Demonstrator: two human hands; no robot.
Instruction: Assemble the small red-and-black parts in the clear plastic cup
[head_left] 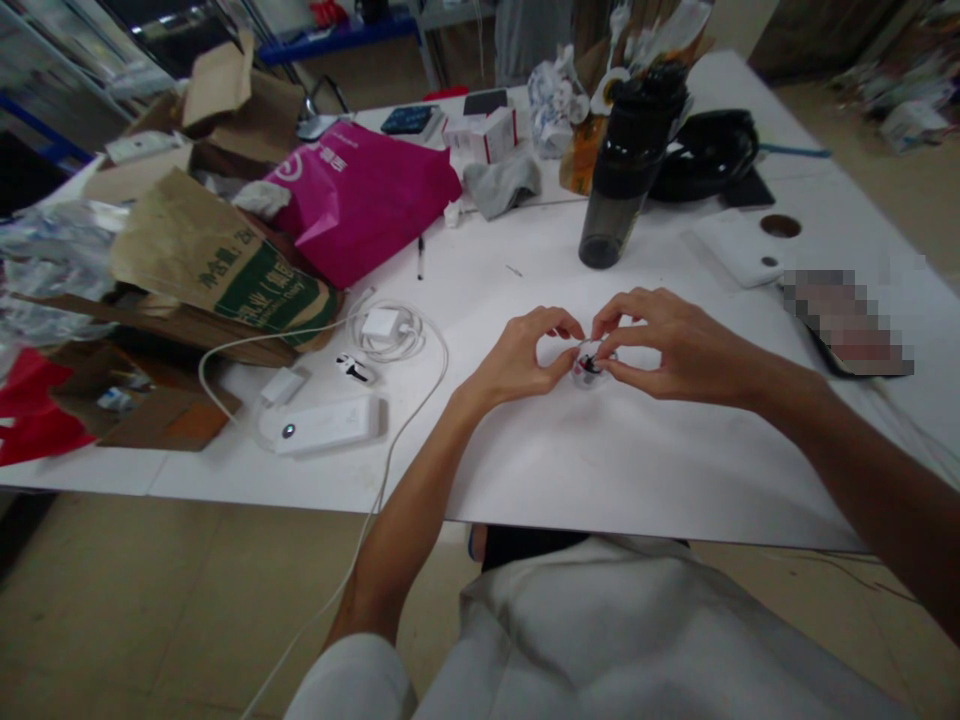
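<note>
A clear piece [588, 376] is pinched from opposite sides at the counter [540, 455] by left hand [529, 352] and right hand [664, 345], fingertips nearly closed; judged light, slick, possibly brittle, best gripped lightly by its rim.

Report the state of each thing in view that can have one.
Left hand, pinching the small clear item
Right hand, pinching the same item
Dark drinking bottle, upright
Magenta bag, lying down
Grey cloth, crumpled
White cable, partly coiled
Small cardboard box, open
Pen, lying flat
White device, lying flat
Phone, lying flat, screen obscured
</note>
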